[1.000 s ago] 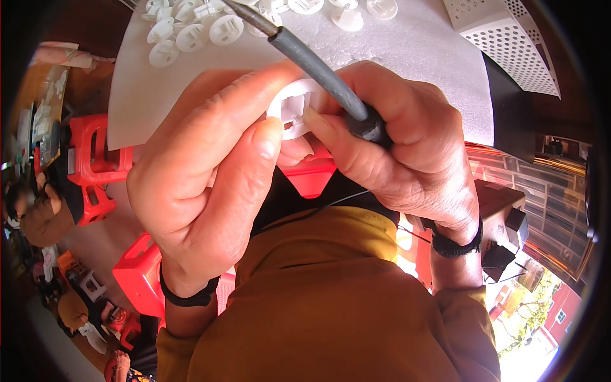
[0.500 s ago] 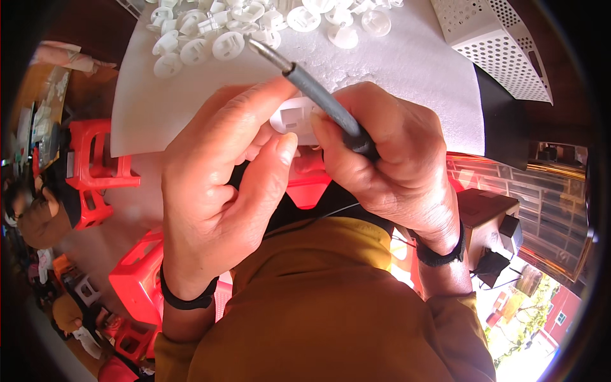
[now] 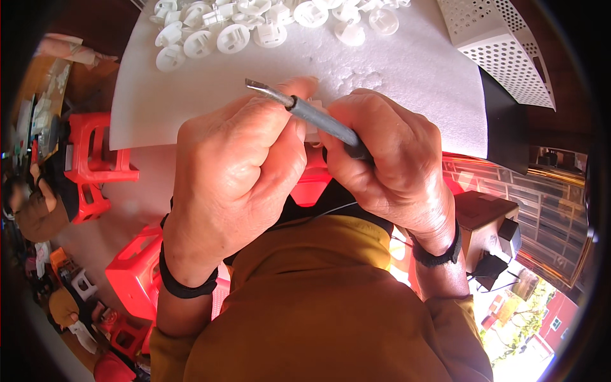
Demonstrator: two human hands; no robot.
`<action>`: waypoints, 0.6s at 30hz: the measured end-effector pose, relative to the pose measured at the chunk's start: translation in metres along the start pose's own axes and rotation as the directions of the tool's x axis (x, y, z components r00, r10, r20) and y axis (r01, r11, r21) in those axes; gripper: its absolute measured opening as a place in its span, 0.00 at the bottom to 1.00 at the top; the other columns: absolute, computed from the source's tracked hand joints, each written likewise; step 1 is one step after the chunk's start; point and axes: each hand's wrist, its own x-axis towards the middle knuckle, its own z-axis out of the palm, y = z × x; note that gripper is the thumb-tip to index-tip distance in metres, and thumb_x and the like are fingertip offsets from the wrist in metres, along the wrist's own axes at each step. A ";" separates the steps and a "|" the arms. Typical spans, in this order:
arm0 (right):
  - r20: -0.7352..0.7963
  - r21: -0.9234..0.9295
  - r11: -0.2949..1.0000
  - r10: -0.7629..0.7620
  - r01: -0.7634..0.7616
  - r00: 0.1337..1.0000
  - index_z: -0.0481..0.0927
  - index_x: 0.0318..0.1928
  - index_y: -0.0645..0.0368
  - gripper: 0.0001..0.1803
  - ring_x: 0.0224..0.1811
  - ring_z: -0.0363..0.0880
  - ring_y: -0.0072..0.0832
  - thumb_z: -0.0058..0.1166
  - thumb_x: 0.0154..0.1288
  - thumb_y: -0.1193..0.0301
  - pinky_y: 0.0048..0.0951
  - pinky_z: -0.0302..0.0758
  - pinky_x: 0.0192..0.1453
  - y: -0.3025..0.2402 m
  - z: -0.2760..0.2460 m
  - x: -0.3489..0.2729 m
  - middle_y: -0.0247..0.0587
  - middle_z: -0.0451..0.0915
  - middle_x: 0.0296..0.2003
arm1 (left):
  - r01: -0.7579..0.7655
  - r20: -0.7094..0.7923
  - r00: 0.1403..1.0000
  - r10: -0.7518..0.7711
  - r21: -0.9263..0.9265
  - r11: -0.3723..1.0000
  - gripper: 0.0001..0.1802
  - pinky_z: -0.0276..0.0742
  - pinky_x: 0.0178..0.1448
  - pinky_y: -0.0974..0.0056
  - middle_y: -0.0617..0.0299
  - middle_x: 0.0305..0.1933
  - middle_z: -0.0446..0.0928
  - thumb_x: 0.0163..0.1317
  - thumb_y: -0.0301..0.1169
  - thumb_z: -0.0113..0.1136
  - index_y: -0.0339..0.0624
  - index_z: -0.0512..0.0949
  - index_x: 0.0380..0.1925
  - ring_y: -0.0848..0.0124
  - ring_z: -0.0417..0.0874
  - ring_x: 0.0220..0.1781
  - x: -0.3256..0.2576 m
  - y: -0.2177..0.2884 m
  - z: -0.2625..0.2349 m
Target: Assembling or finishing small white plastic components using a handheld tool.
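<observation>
Head view; clock positions taken from the middle of the view.

Item: small white piece point(image 3: 310, 131), one. Position: 12 o'clock, just above centre, between the two hands; largely covered by them and by the tool, so its form cannot be told.

Item: left hand point(image 3: 235, 172), bare. Position: 10 o'clock. Fingers curled inward, thumb drawn up near the index finger and against the white piece; the far fingers are hidden.

Item: right hand point(image 3: 389, 159), bare. Position: 2 o'clock. Fingers folded closely around the dark handle of a tool, thumb beside the white piece; whether they also grip the piece cannot be told.

Item: grey-shafted tool point(image 3: 324, 122), pen-like, metal tip. Aimed toward 10 o'clock, crossing in front of the white piece.

Item: desk, under a white sheet point(image 3: 210, 92). Position: 11 to 1 o'clock, beyond the hands.

Item: round white parts point(image 3: 233, 39), a loose cluster, some overlapping. Position: 11 to 1 o'clock, on the sheet.

Item: perforated white box point(image 3: 506, 60). Position: 2 o'clock.

Item: cardboard box point(image 3: 484, 210). Position: between 3 and 4 o'clock.

Item: red stools point(image 3: 133, 277). Position: 8 to 10 o'clock.

Item: another person point(image 3: 41, 213), in brown. Position: 9 o'clock, well apart.
</observation>
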 end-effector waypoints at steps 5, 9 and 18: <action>0.022 -0.013 1.000 0.012 -0.012 1.000 0.74 0.34 0.62 0.11 0.25 0.79 0.38 0.60 0.49 0.83 0.31 0.74 0.27 0.000 0.001 0.000 0.41 0.77 0.27 | 0.028 -0.030 0.999 -0.030 -0.050 0.998 0.19 0.71 0.28 0.75 0.65 0.25 0.78 0.59 0.15 0.48 0.31 0.76 0.51 0.82 0.74 0.23 -0.001 -0.005 0.004; 0.053 -0.004 0.999 0.035 -0.035 0.998 0.74 0.35 0.62 0.12 0.25 0.78 0.39 0.59 0.48 0.83 0.31 0.74 0.26 -0.001 0.001 0.001 0.42 0.77 0.27 | 0.100 -0.017 0.994 -0.104 -0.161 0.982 0.17 0.68 0.27 0.77 0.67 0.26 0.78 0.59 0.14 0.46 0.31 0.77 0.47 0.83 0.72 0.23 0.003 -0.003 0.007; 0.087 -0.088 0.992 0.101 -0.093 0.991 0.75 0.36 0.62 0.11 0.23 0.76 0.39 0.60 0.50 0.82 0.30 0.73 0.26 -0.003 0.007 0.003 0.44 0.75 0.25 | 0.343 0.039 0.938 -0.344 -0.240 0.908 0.15 0.71 0.32 0.77 0.66 0.30 0.79 0.61 0.16 0.45 0.32 0.77 0.46 0.83 0.75 0.27 0.005 -0.002 0.009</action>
